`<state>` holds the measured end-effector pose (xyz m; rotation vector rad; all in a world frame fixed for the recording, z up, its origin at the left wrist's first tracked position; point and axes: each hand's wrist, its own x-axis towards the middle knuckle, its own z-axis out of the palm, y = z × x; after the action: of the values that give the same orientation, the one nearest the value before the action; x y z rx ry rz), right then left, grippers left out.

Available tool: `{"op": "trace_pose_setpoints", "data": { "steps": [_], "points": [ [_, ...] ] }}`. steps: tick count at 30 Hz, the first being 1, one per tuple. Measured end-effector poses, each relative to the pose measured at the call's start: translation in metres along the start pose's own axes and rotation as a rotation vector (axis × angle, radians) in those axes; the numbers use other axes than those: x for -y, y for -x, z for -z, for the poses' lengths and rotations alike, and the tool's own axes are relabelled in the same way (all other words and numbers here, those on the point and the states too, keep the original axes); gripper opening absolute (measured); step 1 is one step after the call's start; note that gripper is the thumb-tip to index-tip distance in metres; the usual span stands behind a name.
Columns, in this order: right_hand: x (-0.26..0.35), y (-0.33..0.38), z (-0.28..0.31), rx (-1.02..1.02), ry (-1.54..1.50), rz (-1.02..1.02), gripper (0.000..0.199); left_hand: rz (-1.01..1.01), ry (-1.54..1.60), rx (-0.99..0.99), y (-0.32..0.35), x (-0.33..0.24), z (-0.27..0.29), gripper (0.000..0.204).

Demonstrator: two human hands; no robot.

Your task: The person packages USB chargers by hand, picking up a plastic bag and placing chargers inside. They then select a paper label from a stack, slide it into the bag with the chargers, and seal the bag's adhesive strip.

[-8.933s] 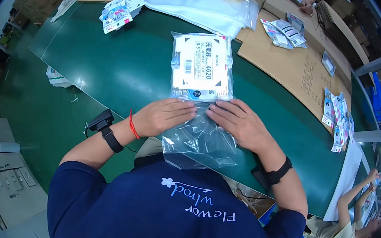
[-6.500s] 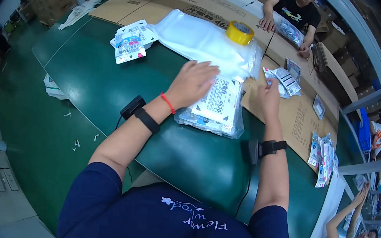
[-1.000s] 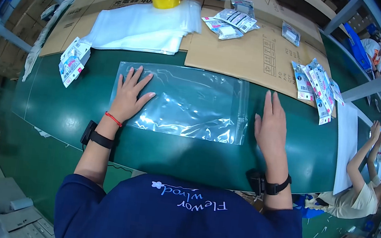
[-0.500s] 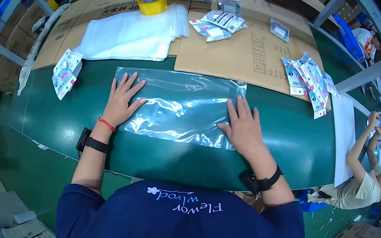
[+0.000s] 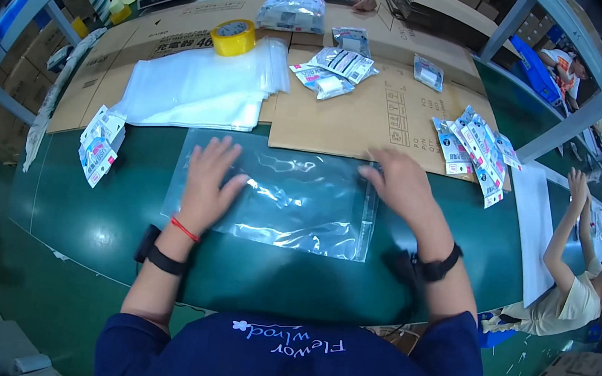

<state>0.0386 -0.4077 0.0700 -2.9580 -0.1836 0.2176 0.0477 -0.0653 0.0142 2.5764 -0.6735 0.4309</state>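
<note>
Clear rectangular plastic zip bag (image 5: 291,202), flat on green counter (image 5: 85,213): press your left hand (image 5: 209,183) and right hand (image 5: 400,186), fingers spread, outward evenly.

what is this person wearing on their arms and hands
Bare hands, no gloves. The left hand has a thin red string bracelet and a black wristband below it. The right hand has a black wristband. Short dark navy sleeves cover the upper arms.
</note>
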Motion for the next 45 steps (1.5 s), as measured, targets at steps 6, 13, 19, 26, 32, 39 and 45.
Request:
{"op": "trace_pose_setpoints", "data": {
  "steps": [6, 13, 19, 26, 32, 39, 45],
  "points": [
    [-0.017, -0.143, 0.014, -0.491, -0.293, 0.274, 0.062, -0.176, 0.188, -0.029, 0.000, -0.066, -0.018, 0.048],
    [0.005, -0.260, 0.021, -0.402, -0.031, 0.023, 0.089, -0.192, 0.261, -0.004, 0.010, -0.063, -0.021, 0.046],
    [-0.037, -0.299, 0.014, 0.010, -0.157, 0.042, 0.094, -0.178, 0.320, 0.044, 0.001, -0.067, -0.021, 0.044],
    [-0.021, -0.187, 0.015, 0.028, -0.052, 0.134, 0.087, -0.127, 0.284, 0.054, 0.001, -0.062, -0.018, 0.044],
    [-0.153, -0.227, 0.015, -0.717, 0.183, -0.065, 0.054, -0.175, 0.234, 0.102, 0.001, -0.069, -0.021, 0.043],
    [-0.133, -0.195, 0.027, -0.163, 0.175, -0.256, 0.042, -0.158, 0.251, 0.086, 0.012, -0.060, -0.025, 0.043],
    [-0.112, -0.149, 0.050, -0.452, -0.372, -0.106, 0.045, -0.075, 0.550, 0.073, 0.007, -0.068, -0.021, 0.044]
  ]
}}
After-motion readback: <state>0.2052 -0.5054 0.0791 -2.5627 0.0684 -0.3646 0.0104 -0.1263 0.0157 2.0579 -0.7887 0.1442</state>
